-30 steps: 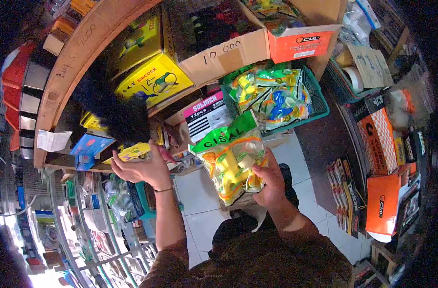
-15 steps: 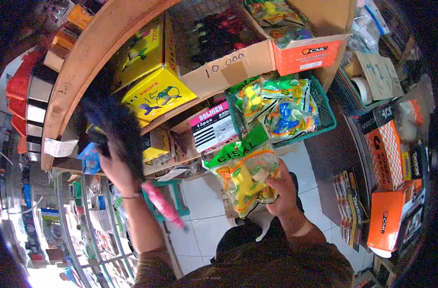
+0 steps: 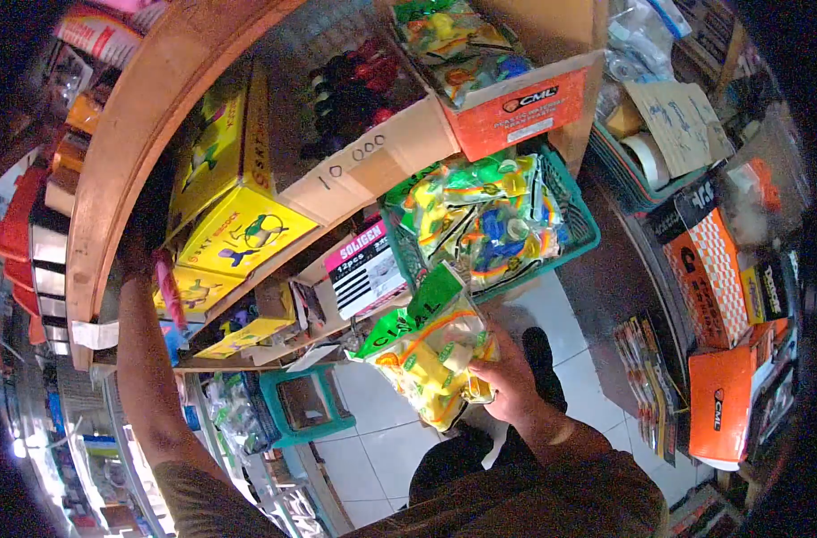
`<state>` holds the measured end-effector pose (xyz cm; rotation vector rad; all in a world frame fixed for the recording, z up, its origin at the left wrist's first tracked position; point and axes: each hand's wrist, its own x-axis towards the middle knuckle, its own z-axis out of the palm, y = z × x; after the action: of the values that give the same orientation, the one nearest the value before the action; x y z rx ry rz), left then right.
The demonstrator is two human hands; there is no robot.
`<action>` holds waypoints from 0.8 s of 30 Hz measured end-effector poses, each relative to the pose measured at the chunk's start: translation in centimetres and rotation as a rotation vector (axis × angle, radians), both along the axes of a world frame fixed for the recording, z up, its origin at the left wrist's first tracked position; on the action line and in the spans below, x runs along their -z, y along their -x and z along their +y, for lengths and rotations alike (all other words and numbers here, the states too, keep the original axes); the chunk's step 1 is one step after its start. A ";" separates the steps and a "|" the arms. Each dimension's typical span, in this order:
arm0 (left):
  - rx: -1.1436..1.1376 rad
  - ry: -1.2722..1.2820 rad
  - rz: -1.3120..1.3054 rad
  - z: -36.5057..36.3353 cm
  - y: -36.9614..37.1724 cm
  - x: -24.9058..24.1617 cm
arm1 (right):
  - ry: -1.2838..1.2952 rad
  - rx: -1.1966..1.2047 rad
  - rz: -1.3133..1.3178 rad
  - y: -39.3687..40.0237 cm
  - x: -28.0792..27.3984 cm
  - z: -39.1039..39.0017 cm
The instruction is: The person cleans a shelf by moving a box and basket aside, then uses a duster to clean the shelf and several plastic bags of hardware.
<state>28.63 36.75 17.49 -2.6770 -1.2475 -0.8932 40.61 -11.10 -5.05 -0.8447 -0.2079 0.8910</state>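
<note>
My right hand (image 3: 513, 381) is closed on the lower right edge of a clear plastic packet (image 3: 437, 359) with a green header and yellow parts inside. Above the packet, a green basket (image 3: 587, 235) holds similar packets with yellow and blue parts. My left arm reaches up into the dark gap at the left of the shelf, beside the yellow boxes (image 3: 247, 231). Shadow hides the fingers of my left hand, so what they touch cannot be seen. A pink object (image 3: 169, 291) hangs near the left forearm.
A cardboard box marked 10.000 (image 3: 372, 166) and an orange CML box (image 3: 527, 108) stand on the wooden shelf. Below is a Soligen box (image 3: 365, 269). A green stool (image 3: 302, 408) stands on the tiled floor. Orange boxes (image 3: 724, 403) are at the right.
My left hand has moved up and left into the shadowed gap, and the dark bundle near it no longer shows clearly. The view has shifted; my right hand still holds the packet.
</note>
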 end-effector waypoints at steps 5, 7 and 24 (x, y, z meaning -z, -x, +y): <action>0.020 -0.156 0.129 2.3 5.4 1.1 | -0.084 0.077 0.012 -2.1 -3.2 -0.4; -0.042 -0.418 -0.208 -13.1 3.4 2.8 | -0.069 0.114 0.131 -3.4 -5.0 -1.0; 0.983 1.880 -0.612 -30.7 -17.1 0.9 | -0.330 0.183 -0.372 -13.1 -16.3 2.3</action>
<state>45.77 6.03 16.61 -5.1532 -0.6594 -0.5010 53.66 -8.85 11.25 -0.7010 -0.5760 0.5033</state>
